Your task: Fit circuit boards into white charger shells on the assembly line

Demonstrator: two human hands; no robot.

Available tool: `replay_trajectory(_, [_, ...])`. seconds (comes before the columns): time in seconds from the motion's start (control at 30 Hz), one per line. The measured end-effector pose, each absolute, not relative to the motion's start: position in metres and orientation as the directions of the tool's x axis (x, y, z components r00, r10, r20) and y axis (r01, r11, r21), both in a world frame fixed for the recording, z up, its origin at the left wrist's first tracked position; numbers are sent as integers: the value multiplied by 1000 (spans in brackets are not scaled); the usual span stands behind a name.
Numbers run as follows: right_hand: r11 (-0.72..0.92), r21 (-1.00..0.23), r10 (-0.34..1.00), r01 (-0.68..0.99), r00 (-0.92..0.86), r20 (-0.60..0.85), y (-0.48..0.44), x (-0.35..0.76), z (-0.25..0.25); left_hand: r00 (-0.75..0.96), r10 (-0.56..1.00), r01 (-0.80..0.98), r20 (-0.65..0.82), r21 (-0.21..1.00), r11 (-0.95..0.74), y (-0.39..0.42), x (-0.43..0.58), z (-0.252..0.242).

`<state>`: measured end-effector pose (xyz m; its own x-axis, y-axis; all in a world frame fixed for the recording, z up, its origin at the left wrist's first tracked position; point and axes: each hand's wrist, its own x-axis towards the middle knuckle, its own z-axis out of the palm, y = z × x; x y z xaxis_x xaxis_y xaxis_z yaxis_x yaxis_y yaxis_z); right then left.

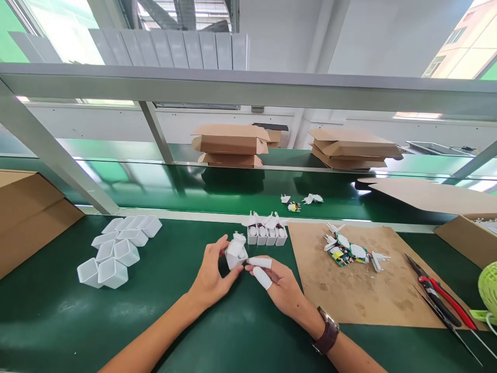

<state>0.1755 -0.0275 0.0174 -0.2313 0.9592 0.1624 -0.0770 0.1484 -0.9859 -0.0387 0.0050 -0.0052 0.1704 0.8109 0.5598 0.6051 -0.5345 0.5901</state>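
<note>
My right hand [285,290], in white finger covers [262,278], has fingertips close beside a small white plastic housing [236,253]; can't tell if it's pinching anything. Left hand [212,270] clamped round housing, above green worktop [58,317]. I'd brace firmly, press gently. Four similar white housings [272,238] just beyond.

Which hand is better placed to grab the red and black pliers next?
Probably the right hand: it is nearer the pliers, on their side. The left hand is farther away and holds the small white cup.
</note>
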Motion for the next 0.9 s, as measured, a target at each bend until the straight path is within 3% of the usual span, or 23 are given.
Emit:
replay_trajectory(0.13, [268,-963,954,32,-148,260,-26,183,17,36,955,523,295,808,-270,48,-43,-5])
replay_trajectory(0.3, [313,-929,947,196,13,321,-5,221,30,103,982,397,156,899,-184,79,-32,-9])
replay_trajectory(0.37, [313,-882,932,353,66,357,15,247,39,133,979,380,153,905,-192,82,-28,-13])
replay_trajectory(0.5, [210,-674,933,708,60,354,74,295,53,170,963,371,207,892,-257,80,-25,-20])
replay_trajectory(0.73, [148,-438,979,887,-70,189,164,287,34,181,946,371,267,873,-318,76,-26,-24])
replay_trajectory(0.9, [128,-267,981,955,-83,175,189,274,28,180,944,313,277,894,-322,77,-27,-32])
